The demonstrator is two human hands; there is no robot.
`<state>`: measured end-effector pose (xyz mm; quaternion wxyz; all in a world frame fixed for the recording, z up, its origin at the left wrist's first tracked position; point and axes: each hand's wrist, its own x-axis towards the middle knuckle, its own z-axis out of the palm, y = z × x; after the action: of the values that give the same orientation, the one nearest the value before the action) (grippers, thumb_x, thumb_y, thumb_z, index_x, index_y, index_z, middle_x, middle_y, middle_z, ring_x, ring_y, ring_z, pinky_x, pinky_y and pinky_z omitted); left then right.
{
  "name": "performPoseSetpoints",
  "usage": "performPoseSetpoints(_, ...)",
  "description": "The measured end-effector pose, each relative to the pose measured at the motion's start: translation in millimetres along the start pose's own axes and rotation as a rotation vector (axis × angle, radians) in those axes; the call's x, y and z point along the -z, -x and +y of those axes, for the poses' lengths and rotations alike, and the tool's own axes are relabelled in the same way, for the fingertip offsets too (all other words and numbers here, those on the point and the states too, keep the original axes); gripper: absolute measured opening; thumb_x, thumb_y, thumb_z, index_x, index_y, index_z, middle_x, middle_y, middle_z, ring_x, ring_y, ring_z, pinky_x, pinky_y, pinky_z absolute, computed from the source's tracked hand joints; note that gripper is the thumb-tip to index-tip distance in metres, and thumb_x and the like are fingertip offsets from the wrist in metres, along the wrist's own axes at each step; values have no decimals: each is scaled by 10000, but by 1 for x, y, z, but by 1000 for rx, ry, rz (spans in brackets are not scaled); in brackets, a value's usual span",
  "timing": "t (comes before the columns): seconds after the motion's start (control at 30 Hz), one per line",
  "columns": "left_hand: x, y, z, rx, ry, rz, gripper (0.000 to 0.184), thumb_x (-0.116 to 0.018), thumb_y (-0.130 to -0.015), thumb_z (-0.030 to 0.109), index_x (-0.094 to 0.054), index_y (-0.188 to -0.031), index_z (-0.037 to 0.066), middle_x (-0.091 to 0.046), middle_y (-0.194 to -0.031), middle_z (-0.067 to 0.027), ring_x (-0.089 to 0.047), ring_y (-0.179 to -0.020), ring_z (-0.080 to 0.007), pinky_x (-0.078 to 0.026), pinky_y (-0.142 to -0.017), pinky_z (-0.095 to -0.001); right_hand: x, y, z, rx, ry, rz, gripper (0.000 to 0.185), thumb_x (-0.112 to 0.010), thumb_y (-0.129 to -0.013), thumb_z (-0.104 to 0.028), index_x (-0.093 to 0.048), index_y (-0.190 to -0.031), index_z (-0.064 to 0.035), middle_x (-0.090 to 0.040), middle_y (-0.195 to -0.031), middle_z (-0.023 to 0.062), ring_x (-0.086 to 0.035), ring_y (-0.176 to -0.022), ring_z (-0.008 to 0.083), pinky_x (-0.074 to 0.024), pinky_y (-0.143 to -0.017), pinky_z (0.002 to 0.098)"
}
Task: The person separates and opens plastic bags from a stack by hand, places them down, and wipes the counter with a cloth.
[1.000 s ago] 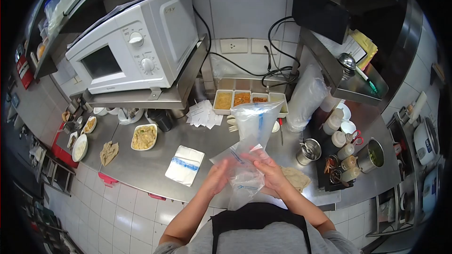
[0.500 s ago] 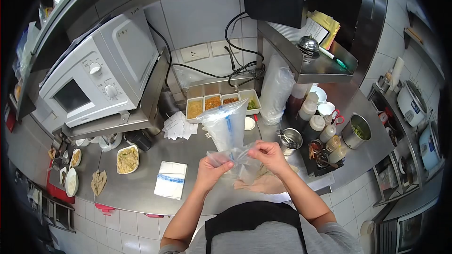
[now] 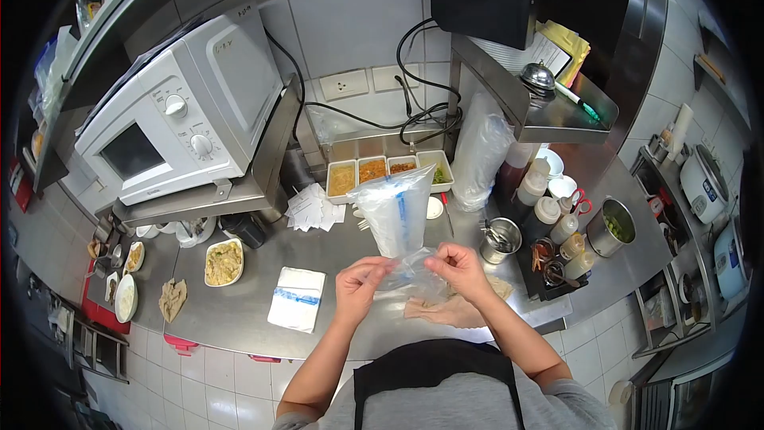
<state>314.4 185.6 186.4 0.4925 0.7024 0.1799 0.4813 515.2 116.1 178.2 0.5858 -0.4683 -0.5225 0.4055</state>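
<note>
1. a clear plastic bag (image 3: 415,275) is held up between both hands over the front of the steel counter (image 3: 247,314); its outline is hard to make out against what lies behind it.
2. the bag's left side is pinched between thumb and fingertips of the left hand (image 3: 360,287); the inner fingers are partly hidden.
3. its right side is nipped by thumb and forefinger of the right hand (image 3: 461,271), the other fingers being curled in.
4. beyond it, the lower end of a blue-marked plastic bundle (image 3: 388,215) is overlapped; whether the two are joined cannot be told.
5. the tan cloth (image 3: 450,312) is partly covered by the bag and right wrist.
6. on the blue-banded white packet (image 3: 296,300), at left, any print cannot be read.
7. the upper-left shelf (image 3: 79,84) is cut off by the dark lens rim.
</note>
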Motion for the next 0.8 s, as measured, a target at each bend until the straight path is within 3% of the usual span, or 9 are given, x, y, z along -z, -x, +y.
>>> performPoseSetpoints(0.07, 0, 6, -12, -17, 158, -88, 368, -411, -947, 308, -602, -906, -5, -640, -853, -138, -604, -811, -194, -469, -745, -308, -5, 0, 1, 18, 44, -8, 230, -564, -887, -173, -540, -687, -61, -463, -709, -60, -394, -610, 17, -323, -527, 195)
performPoseSetpoints(0.17, -16, 25, -16, 414, 790, -93, 347, -408, -948, 305, -577, -890, 8, -636, -786, -113, -609, -735, -193, -495, -645, -309, -27, -5, -2, 26, -95, 59, 234, -545, -896, -196, -524, -704, -64, -480, -703, -47, -410, -590, 34, -355, -537, 201)
performPoseSetpoints(0.2, -21, 27, -17, 414, 841, -186, 346, -387, -953, 318, -551, -859, 28, -588, -695, -73, -570, -623, -168, -502, -591, -312, -34, -7, -1, -25, -217, 102, 228, -539, -896, -203, -518, -719, -61, -498, -710, -36, -434, -586, 50, -380, -552, 205)
performPoseSetpoints(0.33, -29, 31, -18, 633, 763, -66, 295, -404, -951, 284, -543, -893, 30, -523, -654, -37, -514, -565, -133, -491, -571, -291, -11, -14, -3, -227, -886, 52, 127, -543, -887, -182, -565, -811, -83, -543, -725, -33, -485, -607, 38, -411, -535, 204)
performPoseSetpoints(0.43, 9, 5, -20, 354, 598, -54, 226, -478, -927, 240, -551, -896, 28, -553, -723, -34, -525, -574, -117, -490, -581, -275, 13, -21, -12, -367, -742, -37, 92, -576, -863, -179, -576, -823, -96, -556, -726, -35, -517, -623, 46, -423, -534, 204)
performPoseSetpoints(0.57, 28, -66, 36, 144, 133, 57, 179, -609, -855, 207, -613, -882, 30, -592, -736, -1, -560, -631, -84, -456, -583, -209, 12, -61, -62, -72, -214, -88, 110, -614, -835, -149, -540, -772, -99, -517, -600, -47, -469, -508, 34, -384, -457, 189)
performPoseSetpoints(0.67, 34, -113, 35, 194, 81, 159, 144, -624, -839, 182, -623, -882, 44, -585, -752, 16, -548, -650, -71, -448, -573, -199, 10, -106, -82, 1, -121, 74, 132, -602, -843, -145, -511, -766, -89, -504, -554, -28, -451, -434, 54, -352, -382, 203)
performPoseSetpoints(0.77, 50, -123, -59, 321, 31, 152, 112, -625, -816, 126, -619, -906, 60, -588, -798, -1, -534, -656, -71, -469, -561, -210, 5, -120, -48, -116, -94, 187, 133, -573, -858, -141, -491, -771, -82, -508, -540, 1, -459, -403, 80, -337, -341, 221)
performPoseSetpoints(0.8, 47, -105, -63, 551, 684, 151, 117, -603, -811, 95, -614, -908, 31, -601, -787, -25, -559, -668, -93, -458, -536, -220, 4, -122, -27, -177, -88, 223, 131, -562, -863, -138, -486, -773, -80, -511, -537, 12, -464, -396, 89, -334, -332, 227)
